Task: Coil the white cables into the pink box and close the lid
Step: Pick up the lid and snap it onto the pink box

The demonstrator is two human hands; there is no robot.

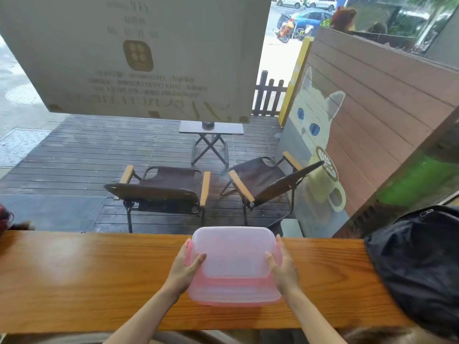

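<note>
A pink translucent box [234,291] with its frosted lid [233,252] on top stands on the wooden counter [87,281]. My left hand [187,266] grips the lid's left side, thumb lying on top. My right hand [282,265] holds the lid's right side in the same way. The lid's front edge sits slightly back from the box's front rim. No white cables show; the frosted plastic hides whatever is inside.
A black bag [419,266] lies on the counter's right end. Beyond the window are two folding chairs [169,187], a small folding table [211,129] and a wooden wall with a painted cat [315,125]. A dark red object [3,217] peeks in at the left edge.
</note>
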